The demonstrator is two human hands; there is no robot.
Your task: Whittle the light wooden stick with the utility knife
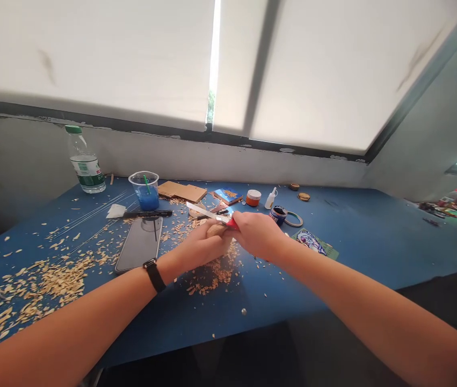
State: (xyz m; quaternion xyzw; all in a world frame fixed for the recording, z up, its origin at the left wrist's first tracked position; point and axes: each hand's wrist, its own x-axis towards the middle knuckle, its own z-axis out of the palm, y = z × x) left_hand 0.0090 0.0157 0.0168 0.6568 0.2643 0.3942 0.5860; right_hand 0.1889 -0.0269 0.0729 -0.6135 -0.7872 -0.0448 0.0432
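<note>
Both hands meet over the middle of the blue table (300,306). My left hand (206,244) is closed around a rounded, light-brown piece of wood (215,231), mostly hidden by the fingers. My right hand (254,231) grips the red handle of a utility knife (233,222). Its long, bright blade (204,210) points to the left, just above the wood. Whether the blade touches the wood, I cannot tell. Beneath the hands lie loose wood shavings (216,277).
A phone (139,244) lies left of the hands, near a plastic cup of blue liquid (147,199) and a water bottle (85,164). Behind stand an orange jar (253,199), a white dropper bottle (270,199) and a dark paint jar (278,215). Shavings (61,277) cover the left side.
</note>
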